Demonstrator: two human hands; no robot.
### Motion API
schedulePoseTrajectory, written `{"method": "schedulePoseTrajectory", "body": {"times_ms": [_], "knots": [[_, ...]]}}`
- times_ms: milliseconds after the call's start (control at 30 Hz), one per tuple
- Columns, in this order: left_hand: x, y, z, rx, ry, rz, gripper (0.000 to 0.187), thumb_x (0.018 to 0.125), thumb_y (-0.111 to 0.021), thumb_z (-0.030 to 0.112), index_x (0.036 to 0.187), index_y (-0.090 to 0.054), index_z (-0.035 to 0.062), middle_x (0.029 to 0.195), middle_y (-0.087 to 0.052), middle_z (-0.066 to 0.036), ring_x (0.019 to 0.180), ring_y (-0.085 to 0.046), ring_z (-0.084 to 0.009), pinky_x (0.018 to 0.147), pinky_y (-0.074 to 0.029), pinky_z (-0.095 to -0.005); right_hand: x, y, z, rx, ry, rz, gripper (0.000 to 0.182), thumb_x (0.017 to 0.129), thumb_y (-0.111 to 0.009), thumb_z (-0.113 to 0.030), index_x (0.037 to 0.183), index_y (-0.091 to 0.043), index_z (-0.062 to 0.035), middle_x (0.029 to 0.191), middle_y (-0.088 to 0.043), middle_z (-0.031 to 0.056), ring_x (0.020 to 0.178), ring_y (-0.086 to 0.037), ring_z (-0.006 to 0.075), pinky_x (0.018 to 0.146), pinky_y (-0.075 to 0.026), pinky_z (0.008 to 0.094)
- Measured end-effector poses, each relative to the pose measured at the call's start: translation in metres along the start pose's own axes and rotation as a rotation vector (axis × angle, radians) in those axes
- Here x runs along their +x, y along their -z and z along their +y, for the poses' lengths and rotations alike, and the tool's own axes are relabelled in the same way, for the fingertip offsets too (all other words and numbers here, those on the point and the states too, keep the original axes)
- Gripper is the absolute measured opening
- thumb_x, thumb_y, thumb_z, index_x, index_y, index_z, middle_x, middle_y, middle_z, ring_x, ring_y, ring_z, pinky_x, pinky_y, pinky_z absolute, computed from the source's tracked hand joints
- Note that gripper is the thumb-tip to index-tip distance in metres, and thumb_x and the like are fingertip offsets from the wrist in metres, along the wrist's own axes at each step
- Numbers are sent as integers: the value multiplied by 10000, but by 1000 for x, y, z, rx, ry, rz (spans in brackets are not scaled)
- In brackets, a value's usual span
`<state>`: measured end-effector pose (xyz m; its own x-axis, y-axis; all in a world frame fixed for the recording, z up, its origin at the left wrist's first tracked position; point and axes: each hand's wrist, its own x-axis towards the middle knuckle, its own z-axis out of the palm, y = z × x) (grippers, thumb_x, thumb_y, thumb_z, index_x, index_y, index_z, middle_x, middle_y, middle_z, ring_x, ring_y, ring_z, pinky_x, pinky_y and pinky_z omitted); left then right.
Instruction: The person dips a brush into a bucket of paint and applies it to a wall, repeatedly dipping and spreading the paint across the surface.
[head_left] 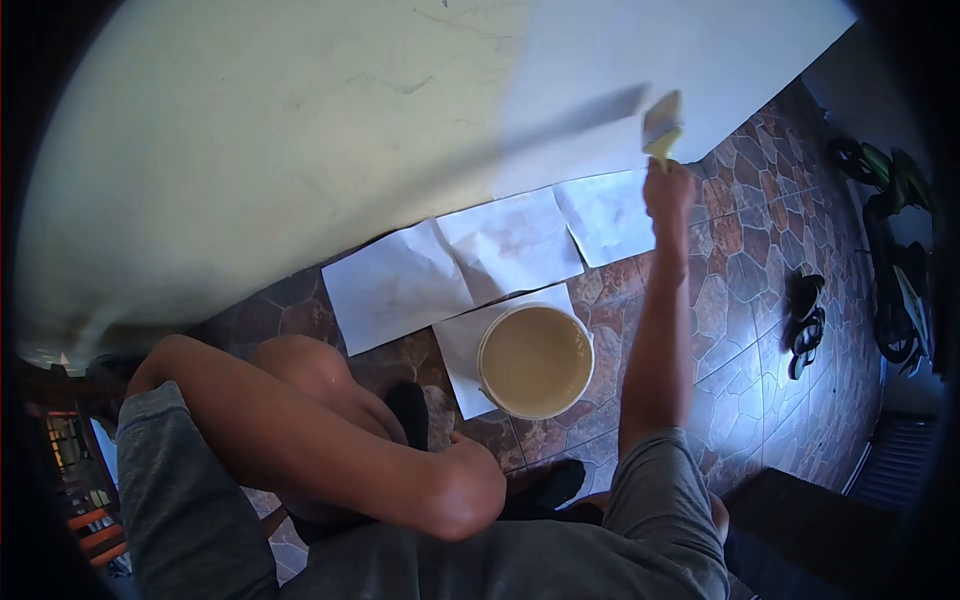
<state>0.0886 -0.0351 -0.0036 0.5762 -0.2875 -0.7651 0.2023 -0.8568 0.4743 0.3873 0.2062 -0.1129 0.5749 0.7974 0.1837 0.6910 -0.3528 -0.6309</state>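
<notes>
My right arm reaches forward, and my right hand (670, 192) is closed around the handle of a wide paintbrush (662, 118). The brush points upward, its pale bristles in front of the wall (610, 60) and overlapping its whiter part in this view. A long shadow falls on the wall to the left of the brush. In front of me a round white bucket (482, 362) holds beige paint, partly on a sheet of white paper (455, 345). My left hand does not show; bare limbs and grey cloth fill the lower left.
White sheets (510, 240) cover the floor along the wall's foot. Brown stone-patterned tiles (735, 270) surround them. Dark sandals (805, 325) lie to the right, with a motorbike (900, 260) beyond. At lower left is a wooden slatted piece (97, 535). My dark-socked feet are near the bucket.
</notes>
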Motion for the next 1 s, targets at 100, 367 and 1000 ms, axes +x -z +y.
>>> {"method": "schedulePoseTrajectory", "body": {"times_ms": [100,367,1000], "knots": [[7,-11,-7,-33,1,-1,370,773,-750,186,1117,-774,49,1112,-744,-186,1044,-712,-383,921,-546,-599,-50,-26,-49,79,247,-120,271,925,-601,-203,981,-696,44,895,-684,318,918,-665,504,828,-532,532],[-6,-15,-8,1,-142,254,197,789,-647,160,805,-737,-15,825,-732,-222,832,-745,-392,743,-602,-517,-73,3,-56,138,394,-531,304,958,-665,-258,1136,-726,-18,755,-688,184,639,-623,216,658,-506,403],[-5,-12,-15,-103,-90,206,252,780,-652,178,849,-717,-56,835,-718,-266,840,-741,-420,773,-609,-532,-89,17,-87,149,373,-500,250,952,-645,-212,1040,-724,8,819,-686,267,721,-663,383,738,-519,443]]}}
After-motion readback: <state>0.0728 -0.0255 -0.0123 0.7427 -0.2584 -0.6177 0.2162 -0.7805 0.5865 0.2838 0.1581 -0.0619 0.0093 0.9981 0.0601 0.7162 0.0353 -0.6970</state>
